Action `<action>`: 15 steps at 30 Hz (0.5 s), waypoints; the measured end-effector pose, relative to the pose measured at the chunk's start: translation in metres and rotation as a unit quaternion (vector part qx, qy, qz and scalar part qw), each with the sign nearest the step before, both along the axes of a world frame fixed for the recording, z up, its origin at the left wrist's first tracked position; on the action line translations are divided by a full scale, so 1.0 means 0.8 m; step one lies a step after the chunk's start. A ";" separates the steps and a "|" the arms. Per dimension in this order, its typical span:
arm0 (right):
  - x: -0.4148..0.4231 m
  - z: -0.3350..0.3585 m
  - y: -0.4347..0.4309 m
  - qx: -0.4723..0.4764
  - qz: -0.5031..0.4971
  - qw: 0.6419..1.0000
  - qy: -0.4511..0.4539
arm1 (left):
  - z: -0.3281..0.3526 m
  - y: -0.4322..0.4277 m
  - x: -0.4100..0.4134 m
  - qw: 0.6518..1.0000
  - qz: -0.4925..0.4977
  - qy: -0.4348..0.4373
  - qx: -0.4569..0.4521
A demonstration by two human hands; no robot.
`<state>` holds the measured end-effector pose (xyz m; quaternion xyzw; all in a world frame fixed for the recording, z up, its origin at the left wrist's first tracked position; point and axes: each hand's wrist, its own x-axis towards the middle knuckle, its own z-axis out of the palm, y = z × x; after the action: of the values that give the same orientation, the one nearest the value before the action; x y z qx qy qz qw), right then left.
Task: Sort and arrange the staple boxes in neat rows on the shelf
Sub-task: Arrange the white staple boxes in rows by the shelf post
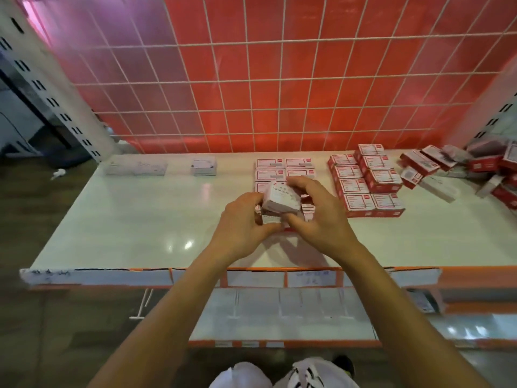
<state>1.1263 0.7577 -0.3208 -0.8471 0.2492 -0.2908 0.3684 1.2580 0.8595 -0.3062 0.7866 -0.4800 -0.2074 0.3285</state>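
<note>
Pinching small white box (281, 198) between curled fingers of both hands: left hand (246, 219) grips near-left corner, right hand (316, 217) wraps far and right edges, thumb at near side. Box tilted, held over flat row of staple boxes (285, 169) at middle of shelf (140, 219). Forearms reach in across front edge. Row's near boxes hidden behind hands; box print too blurred to read. Neat red stack (366, 186) just right; jumbled pile (475, 169) cut off at right.

Shelf (140, 219) glare; soft, bowed edges.
</note>
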 end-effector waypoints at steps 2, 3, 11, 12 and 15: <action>0.002 -0.002 0.005 0.026 -0.005 1.000 -0.004 | -0.002 0.007 0.009 1.000 0.003 0.019 0.005; 0.003 -0.003 0.007 0.036 -0.008 0.999 0.000 | -0.003 0.010 0.013 1.000 0.004 0.027 0.007; 0.004 -0.006 -0.007 0.102 -0.003 0.995 0.019 | -0.007 0.003 0.017 0.998 0.021 0.053 0.000; 0.005 -0.005 -0.011 0.101 0.000 0.995 0.017 | -0.007 0.002 0.016 0.998 0.024 0.052 0.002; 0.011 0.000 -0.019 0.104 0.015 0.994 0.018 | -0.007 -0.001 0.017 0.998 0.035 0.047 0.004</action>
<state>1.1348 0.7421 -0.3209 -0.8129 0.2723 -0.2420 0.4544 1.2714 0.8586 -0.3118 0.7937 -0.4355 -0.2342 0.3543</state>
